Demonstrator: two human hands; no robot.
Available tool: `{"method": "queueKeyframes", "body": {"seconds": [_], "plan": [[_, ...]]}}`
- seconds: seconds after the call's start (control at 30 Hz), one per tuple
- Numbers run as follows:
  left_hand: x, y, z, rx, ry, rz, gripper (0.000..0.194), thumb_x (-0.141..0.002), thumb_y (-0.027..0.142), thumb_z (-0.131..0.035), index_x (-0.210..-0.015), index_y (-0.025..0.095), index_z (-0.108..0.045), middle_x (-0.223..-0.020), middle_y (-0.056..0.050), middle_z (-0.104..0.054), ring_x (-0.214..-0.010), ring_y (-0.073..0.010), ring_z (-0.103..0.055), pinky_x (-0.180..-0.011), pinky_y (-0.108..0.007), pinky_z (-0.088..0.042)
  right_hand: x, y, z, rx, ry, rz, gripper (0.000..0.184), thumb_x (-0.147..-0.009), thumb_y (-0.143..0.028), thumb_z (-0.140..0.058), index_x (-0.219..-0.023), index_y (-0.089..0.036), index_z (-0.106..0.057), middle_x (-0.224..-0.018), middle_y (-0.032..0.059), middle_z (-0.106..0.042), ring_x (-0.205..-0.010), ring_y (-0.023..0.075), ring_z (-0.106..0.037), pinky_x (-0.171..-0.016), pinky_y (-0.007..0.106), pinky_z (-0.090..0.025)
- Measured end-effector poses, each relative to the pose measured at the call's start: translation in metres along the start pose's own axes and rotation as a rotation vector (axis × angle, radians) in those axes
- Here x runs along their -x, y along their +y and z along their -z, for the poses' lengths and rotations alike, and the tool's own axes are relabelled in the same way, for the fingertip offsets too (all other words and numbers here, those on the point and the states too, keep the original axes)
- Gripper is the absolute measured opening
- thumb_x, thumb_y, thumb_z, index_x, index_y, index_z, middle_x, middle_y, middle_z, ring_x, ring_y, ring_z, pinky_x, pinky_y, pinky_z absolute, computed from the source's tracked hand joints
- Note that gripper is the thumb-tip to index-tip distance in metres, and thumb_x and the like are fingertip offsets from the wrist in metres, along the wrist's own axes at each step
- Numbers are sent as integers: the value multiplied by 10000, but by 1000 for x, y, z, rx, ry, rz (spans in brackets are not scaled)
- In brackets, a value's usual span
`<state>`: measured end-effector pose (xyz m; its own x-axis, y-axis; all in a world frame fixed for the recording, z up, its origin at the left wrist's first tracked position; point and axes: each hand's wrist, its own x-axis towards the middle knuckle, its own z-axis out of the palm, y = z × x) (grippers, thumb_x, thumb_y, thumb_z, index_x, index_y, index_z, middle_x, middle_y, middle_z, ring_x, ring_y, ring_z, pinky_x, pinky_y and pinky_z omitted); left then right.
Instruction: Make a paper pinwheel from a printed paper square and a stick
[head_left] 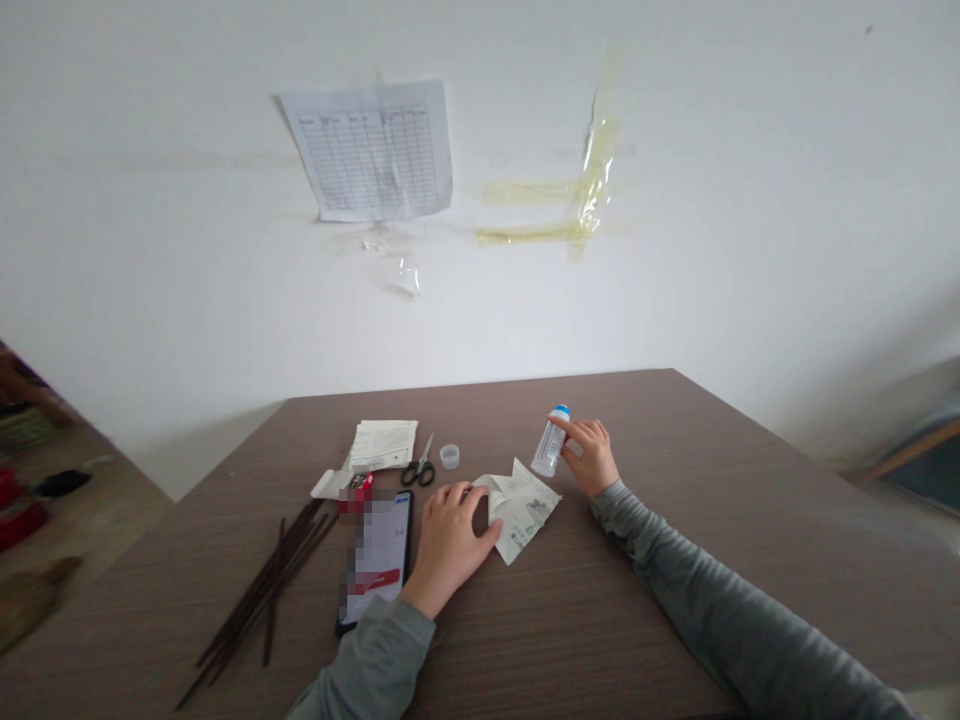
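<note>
Bottle (550, 445): held in my right hand (592, 458), just beyond paper (529, 507) on its right; long axis pointing away, blue end farthest. My left hand (450, 540): loosely spread, nearer, at paper's left edge.

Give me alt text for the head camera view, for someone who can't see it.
A person's right hand holds a blue-topped bottle at a brown table while the left hand touches folded, printed paper. To the left lie scissors, a phone, a stack of papers and dark sticks.
</note>
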<state>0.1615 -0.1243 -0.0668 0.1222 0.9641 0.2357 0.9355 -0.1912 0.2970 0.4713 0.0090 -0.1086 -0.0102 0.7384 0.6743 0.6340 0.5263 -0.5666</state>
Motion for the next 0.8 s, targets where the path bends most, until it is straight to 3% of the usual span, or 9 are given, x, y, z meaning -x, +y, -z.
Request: {"method": "queueKeyframes", "body": {"seconds": [0.07,0.2,0.3,0.37,0.43,0.57,0.8], "plan": [[0,0,-1,-2,3,-9,412,-1096,402,-914,-1504,354,-945,-1610,-110,-900,-1546,-422,-785,-1361,-594,-639,2,-2,0,-7,19,-19,587,-981,-257,-783,-1530,-364,-962,-1080,100,-919,-1219,439,-832,-1410,782,-546],[-1,1,-2,15,-10,-20,443,-1123,381,-888,-1560,322,-931,-1658,-136,-887,-1597,-435,-772,-1386,-641,-627,3,-9,-1,-36,17,-55,529,-1000,-341,-827,-1513,-294,-948,-1090,111,-941,-1116,417,-879,-1305,754,-663],[-2,1,-2,32,-32,-29,453,-1134,372,-877,-1578,303,-931,-1688,-154,-877,-1630,-445,-759,-1416,-673,-608,4,-17,-3,-105,-33,-91,275,-1059,-499,-879,-1191,-277,-976,-1092,143,-979,-1116,429,-926,-1223,676,-732],[-2,1,-2,46,-34,-32,450,-1130,371,-879,-1571,312,-938,-1681,-150,-881,-1631,-450,-759,-1423,-683,-603,6,-23,-4,-150,-77,-127,326,-1079,-593,-885,-1000,-284,-951,-1040,152,-990,-1062,427,-952,-1136,612,-773],[-1,2,-2,55,-31,-32,443,-1127,375,-877,-1562,338,-948,-1673,-137,-888,-1629,-457,-759,-1430,-679,-599,8,-28,-6,-176,-96,-159,391,-1063,-651,-901,-931,-285,-936,-1014,157,-997,-1017,433,-969,-1030,572,-806],[0,4,-2,55,-49,-27,443,-1128,397,-864,-1561,391,-957,-1678,-126,-889,-1643,-483,-743,-1464,-697,-557,12,-37,-9,-235,-170,-194,381,-1037,-647,-951,-995,-269,-955,-1076,173,-1012,-1035,446,-992,-975,558,-834],[0,7,1,33,-76,-31,479,-1133,384,-885,-1609,370,-935,-1692,-131,-877,-1640,-465,-737,-1475,-708,-544,16,-50,-8,-275,-372,-130,190,-1055,-465,-942,-1095,-281,-971,-1112,128,-1017,-1042,415,-982,-981,535,-826]]}}
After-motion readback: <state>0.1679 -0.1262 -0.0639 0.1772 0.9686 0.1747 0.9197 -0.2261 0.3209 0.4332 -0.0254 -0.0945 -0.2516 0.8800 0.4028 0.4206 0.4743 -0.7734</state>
